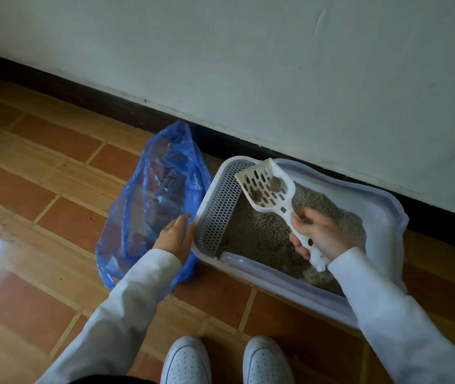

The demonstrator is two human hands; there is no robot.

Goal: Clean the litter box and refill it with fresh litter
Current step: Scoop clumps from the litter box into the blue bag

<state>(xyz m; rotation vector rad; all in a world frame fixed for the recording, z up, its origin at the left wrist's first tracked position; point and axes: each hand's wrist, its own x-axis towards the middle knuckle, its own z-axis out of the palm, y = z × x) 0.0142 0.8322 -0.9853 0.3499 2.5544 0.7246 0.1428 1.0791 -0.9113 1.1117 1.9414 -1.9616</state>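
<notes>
White shoes (226, 361) at floor's near edge. Right hand (317, 234) grips scoop (269, 189) holding clumps over litter box (387, 212) against wall; left hand (176, 236), fingers straight, touches blue bag (160, 189). Scooping underway; refill apparently pending.

Bare floor (40, 189) lies open across the left of the frame. At centre the bag (154, 195) touches the box (381, 214) (no gap between), and the wall (248, 65) closes the top.

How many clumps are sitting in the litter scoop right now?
3, all on the slotted blade of the litter scoop: one near the upper right, one at the lower left, and a smaller one just beside the first. More may lie buried in the litter.
</notes>
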